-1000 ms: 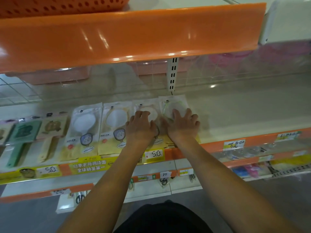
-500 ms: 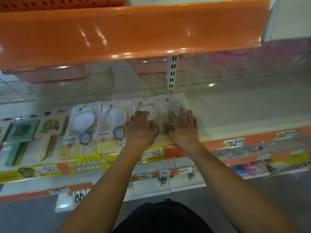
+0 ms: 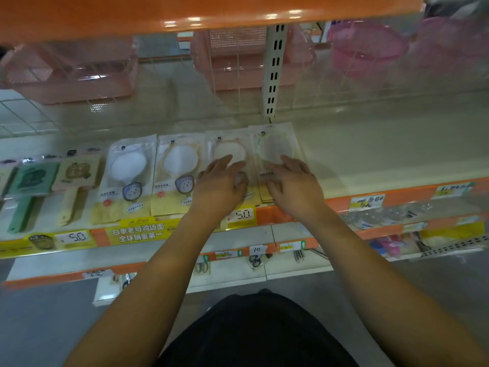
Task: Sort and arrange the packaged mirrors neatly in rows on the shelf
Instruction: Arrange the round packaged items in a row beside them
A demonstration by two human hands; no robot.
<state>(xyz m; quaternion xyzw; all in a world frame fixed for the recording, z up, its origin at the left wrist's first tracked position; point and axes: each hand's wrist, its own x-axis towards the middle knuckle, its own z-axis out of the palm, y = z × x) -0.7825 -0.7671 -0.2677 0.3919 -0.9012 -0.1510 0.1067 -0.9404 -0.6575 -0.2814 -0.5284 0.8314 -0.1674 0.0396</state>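
Observation:
Several packaged hand mirrors lie flat in a row on the cream shelf (image 3: 383, 154). My left hand (image 3: 221, 185) rests with straight fingers on the pink-rimmed mirror pack (image 3: 229, 147). My right hand (image 3: 296, 185) lies flat on the green-rimmed mirror pack (image 3: 275, 140) at the row's right end. To the left lie a beige-rimmed pack (image 3: 180, 168) and a white-rimmed pack (image 3: 127, 176). Further left are a tan-handled mirror (image 3: 75, 178) and a dark green one (image 3: 31, 186). The lower halves of the two touched packs are hidden by my hands.
An orange shelf edge (image 3: 211, 11) overhangs above. Pink baskets (image 3: 367, 46) show behind the wire back panel. A slotted upright (image 3: 274, 72) stands behind the packs. Price tags (image 3: 242, 215) run along the orange front rail. Lower shelves hold scissors (image 3: 255, 259) and small goods.
Both hands have slid slightly toward me along the two right-hand packs, and the view has dipped and moved closer to the shelf. The packs stay in their row.

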